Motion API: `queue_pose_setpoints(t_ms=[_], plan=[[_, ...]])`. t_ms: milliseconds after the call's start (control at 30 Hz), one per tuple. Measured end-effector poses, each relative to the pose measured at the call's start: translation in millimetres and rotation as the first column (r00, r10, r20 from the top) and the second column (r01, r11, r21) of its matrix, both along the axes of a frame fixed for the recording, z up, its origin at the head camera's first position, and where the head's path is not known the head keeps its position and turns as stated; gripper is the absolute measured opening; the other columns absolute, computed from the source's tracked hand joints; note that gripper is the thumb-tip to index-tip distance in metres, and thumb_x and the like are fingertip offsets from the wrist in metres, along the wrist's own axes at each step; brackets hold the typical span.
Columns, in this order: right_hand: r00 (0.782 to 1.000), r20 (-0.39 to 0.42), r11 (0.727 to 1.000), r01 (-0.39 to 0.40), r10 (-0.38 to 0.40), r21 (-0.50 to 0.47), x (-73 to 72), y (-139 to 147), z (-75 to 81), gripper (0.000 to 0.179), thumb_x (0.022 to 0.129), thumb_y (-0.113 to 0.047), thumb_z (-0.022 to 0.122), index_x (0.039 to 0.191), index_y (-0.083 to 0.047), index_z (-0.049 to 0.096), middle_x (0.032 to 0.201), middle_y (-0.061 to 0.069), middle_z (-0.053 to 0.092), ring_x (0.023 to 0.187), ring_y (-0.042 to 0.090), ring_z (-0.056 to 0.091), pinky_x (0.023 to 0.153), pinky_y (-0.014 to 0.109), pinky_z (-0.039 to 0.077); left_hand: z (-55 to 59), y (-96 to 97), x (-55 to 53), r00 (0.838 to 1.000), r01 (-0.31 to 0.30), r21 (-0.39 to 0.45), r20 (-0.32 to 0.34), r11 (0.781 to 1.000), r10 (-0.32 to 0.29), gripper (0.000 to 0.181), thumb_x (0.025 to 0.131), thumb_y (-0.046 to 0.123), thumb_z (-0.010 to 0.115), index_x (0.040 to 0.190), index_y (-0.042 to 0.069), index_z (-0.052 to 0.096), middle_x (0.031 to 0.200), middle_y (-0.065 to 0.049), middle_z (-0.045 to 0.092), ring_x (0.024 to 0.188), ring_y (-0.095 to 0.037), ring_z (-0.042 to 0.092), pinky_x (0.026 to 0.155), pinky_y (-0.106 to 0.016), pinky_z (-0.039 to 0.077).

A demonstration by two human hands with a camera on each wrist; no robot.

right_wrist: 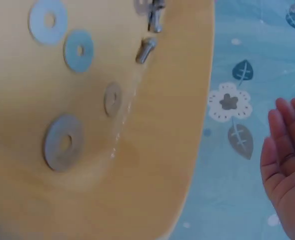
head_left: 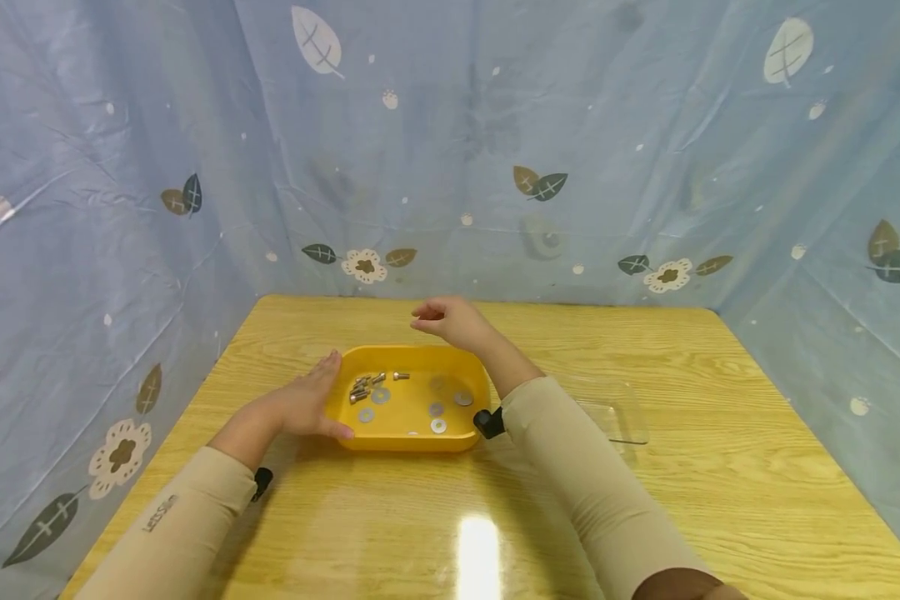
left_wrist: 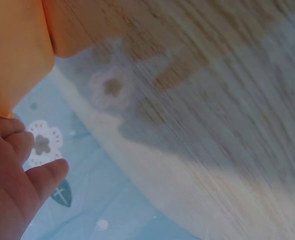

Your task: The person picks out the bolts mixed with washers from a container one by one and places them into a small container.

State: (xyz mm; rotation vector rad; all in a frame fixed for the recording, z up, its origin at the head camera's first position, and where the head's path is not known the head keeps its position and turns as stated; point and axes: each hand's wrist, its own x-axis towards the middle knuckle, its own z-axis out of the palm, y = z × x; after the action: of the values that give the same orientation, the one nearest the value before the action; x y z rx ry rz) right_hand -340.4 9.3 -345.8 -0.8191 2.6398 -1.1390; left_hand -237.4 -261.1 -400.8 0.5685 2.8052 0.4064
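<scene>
A yellow tray (head_left: 412, 444) stands on the table, with its bare wall also large in the right wrist view. My left hand (head_left: 311, 402) rests against the tray's left end, fingers extended along it and the thumb at the near rim. In the left wrist view, part of this hand (left_wrist: 10, 175) touches the tray's edge. Several socket-head bolts (head_left: 358, 396) lie at the left inside the tray; flat washers (head_left: 438, 426) are scattered across its floor. My right hand (head_left: 453, 321) hovers beyond the far rim, fingers loosely bent, with nothing visible in them.
To the right of the tray, partly behind my right forearm, lies a clear plastic piece (head_left: 630, 412) on the wooden table (head_left: 720, 467). A blue patterned curtain (head_left: 465, 150) hangs round the back and sides.
</scene>
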Motion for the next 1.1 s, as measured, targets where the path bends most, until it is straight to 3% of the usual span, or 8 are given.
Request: queue_pose_setpoints(t_ms=[167, 400, 667, 1100], plan=[[0.999, 0.022, 1.000, -0.030, 0.031, -0.006, -1.4, -11.6, 1.6, 0.025, 0.088, -0.029, 0.061, 0.109, -0.015, 0.065, 0.098, -0.003, 0.065, 0.090, 0.013, 0.059, 0.079, 0.029, 0.048, -0.4, -0.1, -1.2, 1.000, -0.002, 0.001, 0.002, 1.000, 0.002, 0.125, 0.068, 0.062, 0.067, 0.143, -0.005, -0.007, 0.150, -0.022, -0.010, 0.137, -0.038, -0.001, 0.103, -0.061, 0.014], [0.992, 0.060, 0.993, -0.115, 0.114, 0.001, -4.8, -22.3, -8.4, 0.021, 0.086, -0.023, 0.064, 0.105, -0.014, 0.066, 0.096, -0.002, 0.066, 0.088, 0.011, 0.060, 0.078, 0.025, 0.049, -2.0, -0.3, -2.5, 1.000, -0.018, -0.014, -0.007, 1.000, 0.017, 0.125, 0.067, 0.064, 0.067, 0.143, -0.006, -0.004, 0.150, -0.023, -0.007, 0.137, -0.038, 0.001, 0.103, -0.061, 0.016], [0.979, 0.120, 0.977, -0.181, 0.167, 0.109, -9.8, -28.8, -15.8, 0.024, 0.087, -0.018, 0.063, 0.109, -0.009, 0.066, 0.094, -0.002, 0.067, 0.088, 0.012, 0.061, 0.081, 0.027, 0.049, 2.5, 0.8, -1.7, 1.000, -0.023, -0.040, -0.014, 0.999, 0.022, 0.126, 0.066, 0.068, 0.064, 0.144, -0.005, -0.004, 0.151, -0.021, -0.006, 0.138, -0.037, 0.002, 0.104, -0.058, 0.017], [0.948, 0.218, 0.946, -0.273, 0.233, 0.173, -17.9, -36.8, -31.8, 0.030, 0.087, -0.016, 0.063, 0.114, -0.005, 0.063, 0.106, 0.002, 0.066, 0.098, 0.014, 0.059, 0.084, 0.027, 0.048, 4.9, 1.6, -1.7, 1.000, -0.026, -0.042, 0.003, 0.999, 0.027, 0.129, 0.064, 0.070, 0.063, 0.144, -0.003, -0.005, 0.151, -0.020, -0.007, 0.138, -0.035, 0.001, 0.104, -0.059, 0.017]])
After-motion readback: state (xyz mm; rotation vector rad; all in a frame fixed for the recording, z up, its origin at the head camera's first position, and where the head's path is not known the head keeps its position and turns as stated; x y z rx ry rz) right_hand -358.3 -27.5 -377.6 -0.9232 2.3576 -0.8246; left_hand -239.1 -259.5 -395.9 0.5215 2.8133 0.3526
